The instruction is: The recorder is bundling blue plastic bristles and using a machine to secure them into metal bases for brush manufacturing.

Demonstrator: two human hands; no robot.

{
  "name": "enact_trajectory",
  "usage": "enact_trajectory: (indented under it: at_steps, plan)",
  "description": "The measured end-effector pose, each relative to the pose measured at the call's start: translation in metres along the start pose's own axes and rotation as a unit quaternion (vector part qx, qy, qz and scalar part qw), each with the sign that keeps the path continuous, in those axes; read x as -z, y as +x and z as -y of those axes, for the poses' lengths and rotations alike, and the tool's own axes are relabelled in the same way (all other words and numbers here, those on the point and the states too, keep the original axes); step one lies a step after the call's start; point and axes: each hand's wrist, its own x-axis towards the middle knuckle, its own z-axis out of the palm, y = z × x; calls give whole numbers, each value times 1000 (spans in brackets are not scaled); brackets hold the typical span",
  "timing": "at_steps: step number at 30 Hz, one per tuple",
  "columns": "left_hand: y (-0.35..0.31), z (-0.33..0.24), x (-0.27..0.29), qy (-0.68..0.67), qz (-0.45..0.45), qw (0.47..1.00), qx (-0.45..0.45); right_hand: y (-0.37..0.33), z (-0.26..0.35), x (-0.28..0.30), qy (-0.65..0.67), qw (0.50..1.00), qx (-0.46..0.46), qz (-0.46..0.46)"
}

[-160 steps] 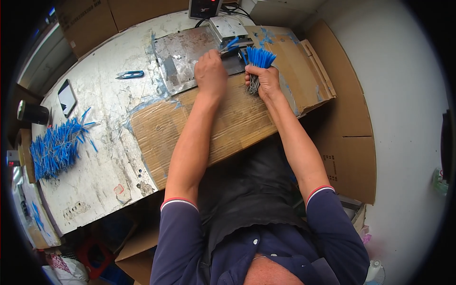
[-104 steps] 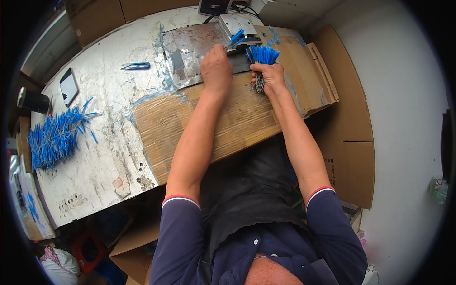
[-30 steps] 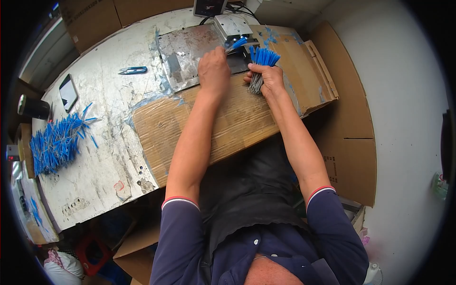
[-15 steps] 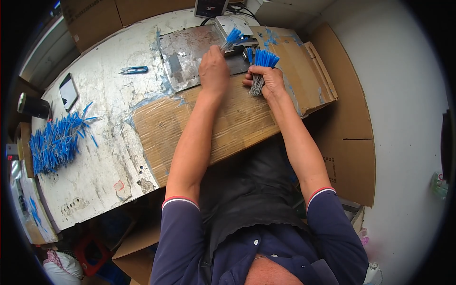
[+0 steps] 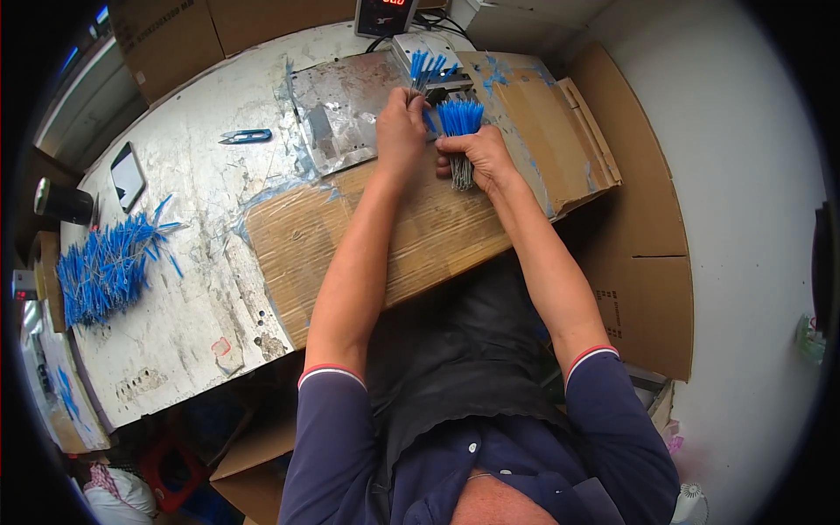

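My left hand (image 5: 402,129) is closed round a small bunch of blue-tipped wires (image 5: 423,70), their blue ends fanning out upward. Just to its right, my right hand (image 5: 479,156) grips a thicker bundle of blue-tipped wires (image 5: 461,115) with the thumb across it. The blue ends of this bundle stand level together, and its bare thin metallic ends hang below the fingers. Both hands are above the front of a metal plate (image 5: 341,96) and a small metal device (image 5: 427,51), which the left bunch partly hides.
A heap of loose blue-tipped wires (image 5: 109,267) lies at the left. Near it are a phone (image 5: 128,178), a dark cylindrical container (image 5: 63,201) and thread snips (image 5: 247,136). Cardboard (image 5: 420,227) covers the table's front edge. A display box (image 5: 385,16) stands behind.
My right hand has shifted left with its bundle, which is now more upright. The left hand has risen slightly, its bunch turned more upright. The display box now shows red lit digits.
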Motion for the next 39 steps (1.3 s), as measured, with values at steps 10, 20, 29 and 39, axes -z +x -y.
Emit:
enact_trajectory:
  at_steps: [10,20,29,39]
  plan:
    - [-4,1,-5,80,-40,993,-74,-1,-13,6,102,994,26,3]
    - [-1,7,-6,87,-125,986,-69,11,-13,9,59,986,86,-130]
    - [-1,6,-2,74,-148,983,-84,28,-11,-9,0,975,95,-200]
    - [-2,-8,8,17,-206,976,-68,25,-9,-16,41,973,80,-215]
